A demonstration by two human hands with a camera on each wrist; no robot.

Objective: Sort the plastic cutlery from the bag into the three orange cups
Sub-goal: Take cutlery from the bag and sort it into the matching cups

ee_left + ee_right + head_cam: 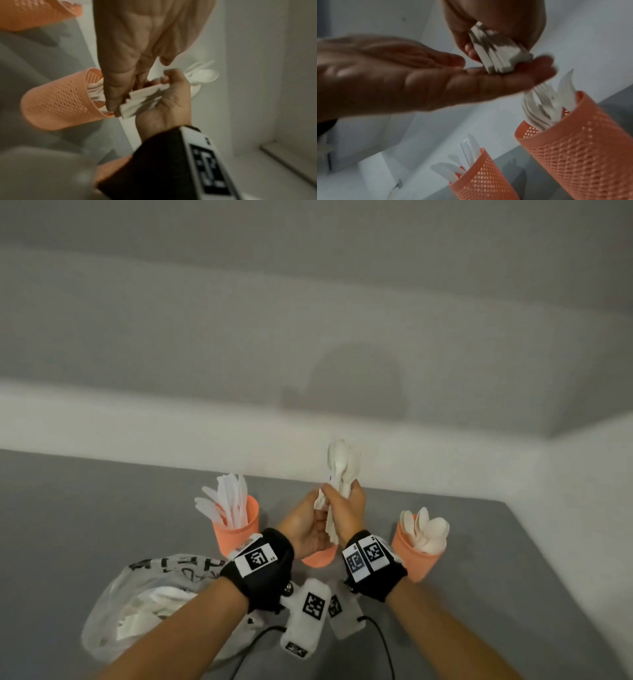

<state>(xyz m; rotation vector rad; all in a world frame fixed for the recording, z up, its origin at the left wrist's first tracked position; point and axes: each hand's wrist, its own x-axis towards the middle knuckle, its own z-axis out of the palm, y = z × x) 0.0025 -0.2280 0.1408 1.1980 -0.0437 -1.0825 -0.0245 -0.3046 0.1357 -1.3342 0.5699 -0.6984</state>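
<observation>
My right hand grips a bundle of white plastic spoons by the handles, bowls pointing up, above the middle orange cup. My left hand is flat, its straight fingers pressing on the handle ends. The left wrist view shows the bundle in that grip. The middle cup holds forks. Knives stand in the left cup, and spoons in the right cup. The plastic bag lies at the lower left with white cutlery inside.
The cups stand in a row on a grey table close to a white wall. The table's right edge runs just past the right cup. Cables hang under my wrists.
</observation>
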